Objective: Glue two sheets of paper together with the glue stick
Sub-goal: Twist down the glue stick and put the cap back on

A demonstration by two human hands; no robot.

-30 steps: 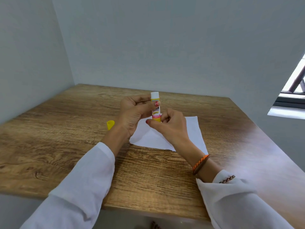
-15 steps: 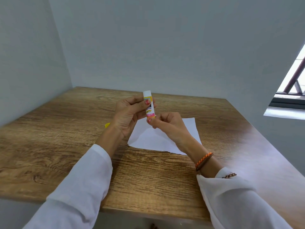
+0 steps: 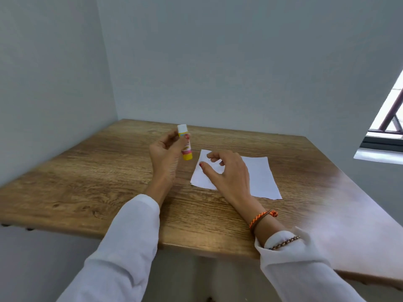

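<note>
The glue stick (image 3: 185, 142) is held upright above the surface (image 3: 91, 175), its white tip up and its yellow base down, with a pink and yellow label between. It is gripped by the left hand (image 3: 166, 156), whose thumb is pressed against the label while the fingers are curled round the far side of the tube. The stick is kept clear of the wood and well left of the paper.

The paper (image 3: 259, 177) is laid flat on the surface, just right of centre — white, with its near-left corner turned slightly toward the viewer. Whether one sheet or two are stacked there cannot be told. Over its left part the right hand (image 3: 226, 171) is held, its fingers loosely curled and apart, nothing gripped; whether the fingertips touch the sheet cannot be told.

An orange braided bracelet (image 3: 262, 217) is worn on the right wrist, and a beaded one (image 3: 284, 243) is seen at the cuff of the white sleeve (image 3: 305, 269). The brown wood-grain surface is set into a corner of pale grey walls (image 3: 218, 62), and a window (image 3: 390, 118) is seen at the right edge.
</note>
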